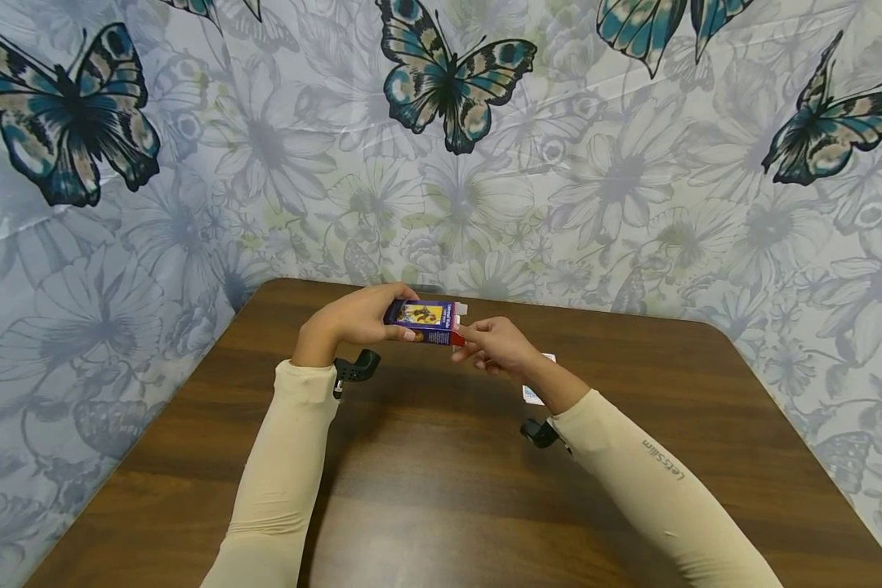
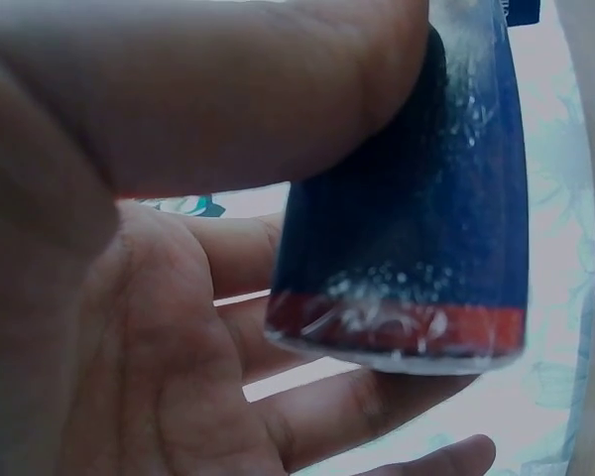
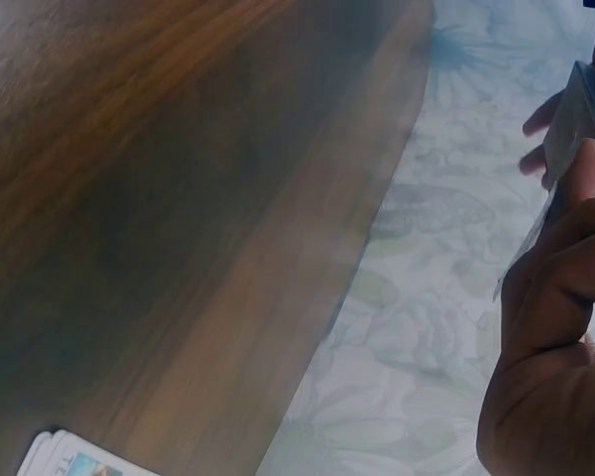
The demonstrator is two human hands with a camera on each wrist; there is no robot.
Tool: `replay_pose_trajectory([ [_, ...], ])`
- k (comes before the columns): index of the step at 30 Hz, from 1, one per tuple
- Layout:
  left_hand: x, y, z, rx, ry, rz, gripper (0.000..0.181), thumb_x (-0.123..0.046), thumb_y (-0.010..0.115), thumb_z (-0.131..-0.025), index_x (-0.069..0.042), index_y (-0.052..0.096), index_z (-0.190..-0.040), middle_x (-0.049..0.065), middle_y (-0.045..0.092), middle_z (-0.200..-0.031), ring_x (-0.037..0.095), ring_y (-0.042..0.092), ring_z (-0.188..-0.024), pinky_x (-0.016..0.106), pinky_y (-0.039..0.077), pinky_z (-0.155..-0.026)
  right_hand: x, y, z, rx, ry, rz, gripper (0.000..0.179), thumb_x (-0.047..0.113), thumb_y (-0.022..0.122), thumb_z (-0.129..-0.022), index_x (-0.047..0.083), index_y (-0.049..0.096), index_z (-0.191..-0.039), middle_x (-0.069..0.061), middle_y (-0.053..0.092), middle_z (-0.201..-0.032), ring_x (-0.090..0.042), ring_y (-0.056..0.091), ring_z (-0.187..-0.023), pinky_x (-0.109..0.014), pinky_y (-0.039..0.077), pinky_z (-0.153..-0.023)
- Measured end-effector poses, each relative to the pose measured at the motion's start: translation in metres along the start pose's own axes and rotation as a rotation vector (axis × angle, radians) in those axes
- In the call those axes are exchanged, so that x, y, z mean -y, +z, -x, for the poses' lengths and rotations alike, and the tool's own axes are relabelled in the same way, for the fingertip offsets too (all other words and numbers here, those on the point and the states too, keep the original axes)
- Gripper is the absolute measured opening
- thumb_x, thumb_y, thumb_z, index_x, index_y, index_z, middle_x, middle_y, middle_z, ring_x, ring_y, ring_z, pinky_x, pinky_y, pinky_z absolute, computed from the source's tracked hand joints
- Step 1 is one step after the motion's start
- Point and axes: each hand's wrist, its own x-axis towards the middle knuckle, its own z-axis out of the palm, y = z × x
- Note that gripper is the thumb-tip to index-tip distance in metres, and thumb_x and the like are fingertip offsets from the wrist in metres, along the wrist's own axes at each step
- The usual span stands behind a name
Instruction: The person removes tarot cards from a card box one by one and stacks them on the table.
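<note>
My left hand (image 1: 367, 317) grips a small purple-blue card box (image 1: 422, 314) with a yellow picture on its front, held above the table. In the left wrist view, the thumb lies across the box (image 2: 407, 238), whose near end has a red band. At the box's right end, a pale flap (image 1: 461, 309) sticks out. There my right hand (image 1: 501, 347) pinches the end of the box between thumb and curled fingers. In the right wrist view, the right hand (image 3: 555, 327) partly hides the flap. Cards (image 3: 94, 464) with white borders lie stacked on the table.
The brown wooden table (image 1: 441, 482) has a far edge close to the butterfly-patterned cloth (image 1: 456, 204). In the head view, the right hand and wrist partly cover the white cards (image 1: 532, 395). Black wrist cameras (image 1: 360, 366) sit on both wrists.
</note>
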Motion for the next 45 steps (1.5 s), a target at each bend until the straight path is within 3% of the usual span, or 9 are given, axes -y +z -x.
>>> replay_pose_trajectory([
  [7, 0.001, 0.001, 0.002, -0.004, -0.021, -0.012, 0.062, -0.040, 0.074, -0.088, -0.012, 0.048, -0.137, 0.007, 0.060, -0.125, 0.023, 0.058, -0.109, 0.043, 0.046, -0.099, -0.002, 0.001, 0.002, -0.002, -0.022, 0.045, 0.032, 0.023, 0.053, -0.101, -0.005, 0.065, -0.111, -0.009, 0.075, -0.083, -0.004, 0.045, -0.045, -0.020, 0.030, -0.040],
  [16, 0.000, -0.001, 0.000, -0.003, -0.029, -0.015, 0.062, -0.039, 0.072, -0.089, -0.011, 0.047, -0.138, 0.009, 0.059, -0.126, 0.024, 0.057, -0.112, 0.044, 0.045, -0.101, -0.014, -0.017, 0.009, -0.062, -0.011, 0.029, 0.037, 0.032, 0.063, -0.097, -0.003, 0.065, -0.109, 0.001, 0.074, -0.076, -0.004, 0.046, -0.045, -0.020, 0.029, -0.038],
  [22, 0.002, -0.001, 0.002, 0.006, -0.041, -0.002, 0.062, -0.038, 0.072, -0.090, -0.010, 0.046, -0.139, 0.010, 0.058, -0.128, 0.024, 0.057, -0.113, 0.045, 0.045, -0.102, -0.014, -0.021, 0.011, -0.064, -0.012, 0.034, 0.037, 0.032, 0.064, -0.097, -0.002, 0.066, -0.110, -0.002, 0.076, -0.084, -0.004, 0.049, -0.048, -0.019, 0.031, -0.042],
  [36, 0.002, -0.003, 0.001, 0.011, -0.035, -0.022, 0.063, -0.040, 0.070, -0.090, -0.011, 0.044, -0.140, 0.010, 0.058, -0.129, 0.025, 0.056, -0.113, 0.045, 0.045, -0.101, -0.022, -0.053, 0.019, -0.203, 0.010, -0.042, 0.033, 0.026, 0.063, -0.097, -0.001, 0.062, -0.115, -0.003, 0.077, -0.091, -0.003, 0.048, -0.049, -0.016, 0.034, -0.044],
  [39, 0.002, -0.003, 0.001, 0.014, -0.032, -0.018, 0.064, -0.040, 0.071, -0.090, -0.011, 0.044, -0.141, 0.010, 0.058, -0.129, 0.025, 0.056, -0.113, 0.045, 0.045, -0.101, -0.025, -0.061, 0.020, -0.258, -0.006, -0.039, 0.036, 0.027, 0.062, -0.098, -0.001, 0.060, -0.120, 0.005, 0.072, -0.082, -0.002, 0.046, -0.049, -0.016, 0.034, -0.043],
  [45, 0.004, -0.004, 0.002, 0.014, -0.018, -0.012, 0.064, -0.039, 0.071, -0.090, -0.010, 0.044, -0.141, 0.010, 0.058, -0.127, 0.025, 0.057, -0.111, 0.045, 0.045, -0.100, -0.033, -0.077, 0.018, -0.340, -0.028, -0.041, 0.042, 0.027, 0.055, -0.101, -0.003, 0.055, -0.131, 0.008, 0.058, -0.083, -0.001, 0.041, -0.057, -0.016, 0.033, -0.047],
])
